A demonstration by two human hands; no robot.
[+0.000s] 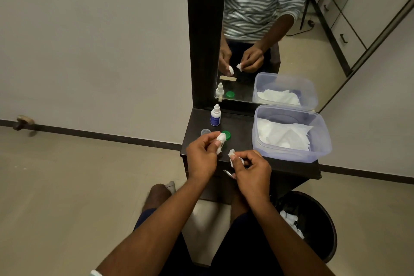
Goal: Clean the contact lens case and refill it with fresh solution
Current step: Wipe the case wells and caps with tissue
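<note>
Head view shows the left hand (201,159) pinching a tissue-wrapped case piece (220,143) and the right hand (252,169) pinching a tissue scrap (232,156), with the green cap (227,134), clear cap (205,132) and solution bottle (215,115) just beyond the left hand.

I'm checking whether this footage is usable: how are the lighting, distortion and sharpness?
Head view: dim, even indoor light with no harsh glare; the wide lens bows the skirting line and mirror frame; the hands, left hand and right hand, are fairly sharp, while the knee below looks blurred.
</note>
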